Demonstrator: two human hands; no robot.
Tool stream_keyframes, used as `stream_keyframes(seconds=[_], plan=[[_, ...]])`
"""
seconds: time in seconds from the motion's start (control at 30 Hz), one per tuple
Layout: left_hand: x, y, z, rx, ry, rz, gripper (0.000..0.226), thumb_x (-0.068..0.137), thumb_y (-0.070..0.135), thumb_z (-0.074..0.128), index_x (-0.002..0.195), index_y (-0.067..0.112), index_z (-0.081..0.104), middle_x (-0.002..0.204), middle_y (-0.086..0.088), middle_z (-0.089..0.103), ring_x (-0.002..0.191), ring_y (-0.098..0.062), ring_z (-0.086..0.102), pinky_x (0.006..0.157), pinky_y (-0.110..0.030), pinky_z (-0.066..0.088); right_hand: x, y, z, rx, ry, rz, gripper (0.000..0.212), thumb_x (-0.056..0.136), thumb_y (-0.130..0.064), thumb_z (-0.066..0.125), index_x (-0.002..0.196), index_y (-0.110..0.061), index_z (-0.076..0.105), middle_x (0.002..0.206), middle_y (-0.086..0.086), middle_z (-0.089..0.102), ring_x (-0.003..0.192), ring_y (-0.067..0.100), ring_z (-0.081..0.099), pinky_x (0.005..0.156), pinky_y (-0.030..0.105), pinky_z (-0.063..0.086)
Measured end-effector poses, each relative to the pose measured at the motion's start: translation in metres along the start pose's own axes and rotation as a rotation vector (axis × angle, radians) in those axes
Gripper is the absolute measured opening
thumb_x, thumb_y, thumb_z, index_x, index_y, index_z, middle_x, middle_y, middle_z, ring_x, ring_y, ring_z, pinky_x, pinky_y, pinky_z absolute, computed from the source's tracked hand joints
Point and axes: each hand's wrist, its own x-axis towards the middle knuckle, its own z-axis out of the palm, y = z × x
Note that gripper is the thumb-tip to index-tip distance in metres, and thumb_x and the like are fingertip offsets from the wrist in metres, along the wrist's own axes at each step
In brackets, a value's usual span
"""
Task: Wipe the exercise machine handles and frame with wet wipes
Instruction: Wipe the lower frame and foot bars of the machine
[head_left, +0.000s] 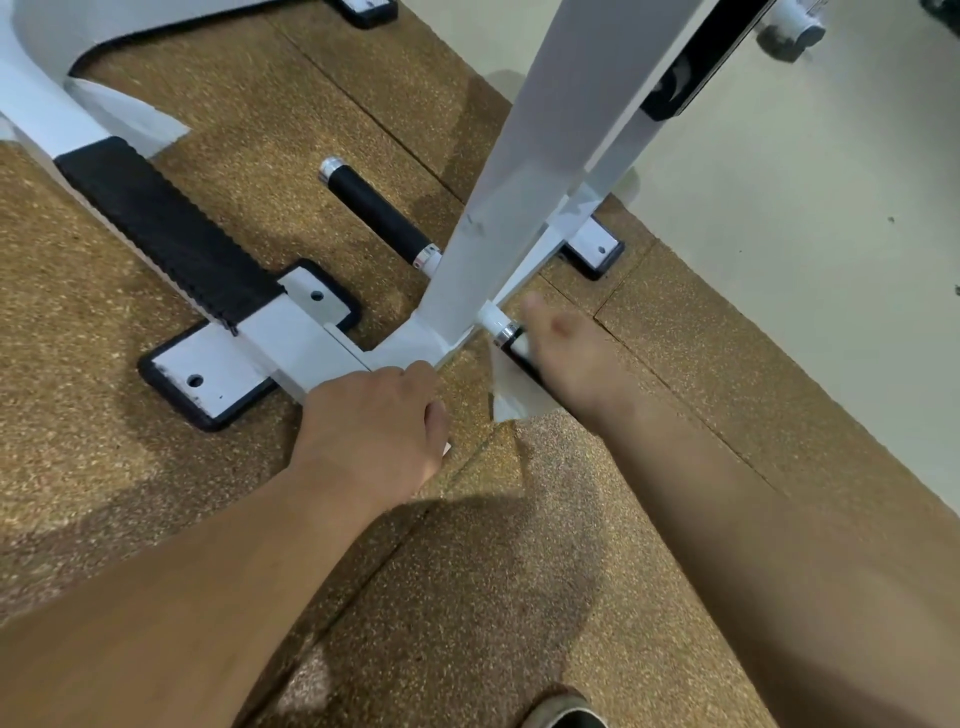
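Observation:
A white exercise machine frame (545, 156) rises from the speckled brown floor. Two black grip handles stick out from its upright: the left handle (376, 210) is bare, the right handle (519, 358) is mostly under my right hand (571, 358), which wraps it with a white wet wipe (511, 395) hanging below. The hand is motion-blurred. My left hand (374, 426) is closed, its knuckles by the frame's white base bar (291, 343); a small white edge shows under its fingers, and I cannot tell what it is.
A black ribbed footplate (166, 228) lies on the left frame rail. White base plates with black rubber edges (208, 379) (595, 249) sit on the floor. A cream wall (779, 234) runs along the right. A shoe tip (566, 714) shows at the bottom.

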Motion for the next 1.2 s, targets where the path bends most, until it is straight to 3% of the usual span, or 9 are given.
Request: stream_keyframes(seconds=[0.13,0.23,0.33,0.43,0.6,0.83,0.97,1.07,1.2], plan=[[0.0,0.0,-0.002,0.008,-0.01,-0.008,0.024,0.104,0.047,0.03,0.093,0.028,0.039,0.077,0.007,0.053,0.07,-0.016,0.053,0.053,-0.03,0.031,-0.016,0.018,0.021,-0.405,0.14,-0.286,0.017,0.111,-0.023,0.044,0.109,-0.019,0.061,0.078,-0.004,0.064,0.061,0.015,0.056,0.053,0.027,0.031],[0.001,0.002,-0.004,0.027,-0.033,-0.02,0.024,0.104,0.047,0.03,0.095,0.027,0.039,0.078,0.007,0.052,0.07,-0.017,0.054,0.055,-0.031,0.034,-0.033,0.027,0.017,-0.419,0.239,-0.31,0.035,0.104,-0.006,0.049,0.135,-0.015,0.061,0.094,0.007,0.073,0.065,0.019,0.058,0.052,0.027,0.034],[0.001,0.005,-0.006,0.014,-0.039,-0.038,0.023,0.104,0.046,0.033,0.096,0.025,0.041,0.08,0.006,0.054,0.072,-0.018,0.055,0.058,-0.031,0.038,-0.063,0.03,0.015,-0.465,0.225,-0.417,0.041,0.099,-0.001,0.048,0.134,-0.017,0.062,0.088,0.003,0.073,0.058,0.012,0.058,0.051,0.023,0.049],[0.002,0.0,-0.013,-0.1,-0.062,-0.055,0.02,0.101,0.048,0.045,0.099,0.028,0.047,0.085,0.008,0.057,0.076,-0.018,0.057,0.063,-0.032,0.043,-0.096,0.033,0.029,-0.174,-0.01,-0.364,0.027,0.108,-0.011,0.045,0.118,-0.02,0.067,0.071,-0.013,0.064,0.051,0.0,0.055,0.05,0.012,0.045],[-0.002,0.009,-0.026,-0.525,-0.308,0.021,0.045,0.088,0.032,0.069,0.126,0.038,0.046,0.111,0.021,0.047,0.102,-0.007,0.055,0.088,-0.027,0.045,-0.084,0.019,0.02,0.695,-0.189,0.34,0.027,0.111,-0.021,0.05,0.097,-0.012,0.072,0.087,0.009,0.075,0.072,0.023,0.068,0.06,0.03,0.055],[0.004,0.039,-0.022,-0.991,-0.427,-0.227,0.049,0.07,0.042,0.091,0.112,0.034,0.068,0.105,0.01,0.072,0.095,-0.01,0.07,0.085,-0.037,0.061,-0.083,0.013,-0.008,0.977,-0.388,0.384,0.041,0.107,-0.027,0.048,0.117,0.004,0.073,0.11,0.018,0.078,0.093,0.03,0.076,0.075,0.035,0.063],[0.011,0.045,-0.016,-1.098,-0.538,-0.335,0.034,0.078,0.031,0.089,0.107,0.023,0.073,0.099,0.001,0.079,0.091,-0.02,0.076,0.088,-0.046,0.062,-0.071,0.023,-0.018,0.792,-0.221,0.344,0.041,0.107,-0.029,0.053,0.121,0.005,0.07,0.108,0.022,0.075,0.092,0.034,0.073,0.077,0.037,0.057],[0.013,0.051,-0.011,-1.232,-0.715,-0.461,0.029,0.095,0.029,0.073,0.121,0.018,0.069,0.107,-0.004,0.079,0.097,-0.027,0.076,0.094,-0.048,0.06,-0.063,0.029,-0.023,0.44,0.058,0.199,0.042,0.109,-0.039,0.051,0.1,-0.005,0.075,0.078,0.013,0.068,0.069,0.026,0.064,0.069,0.041,0.052],[0.02,0.068,-0.009,-1.198,-0.591,-0.616,0.026,0.104,0.028,0.057,0.114,0.005,0.062,0.107,-0.005,0.067,0.095,-0.025,0.066,0.08,-0.035,0.056,-0.049,0.035,-0.023,0.261,0.35,0.126,0.042,0.11,-0.035,0.045,0.1,-0.005,0.073,0.072,0.009,0.059,0.065,0.022,0.052,0.061,0.034,0.045]])
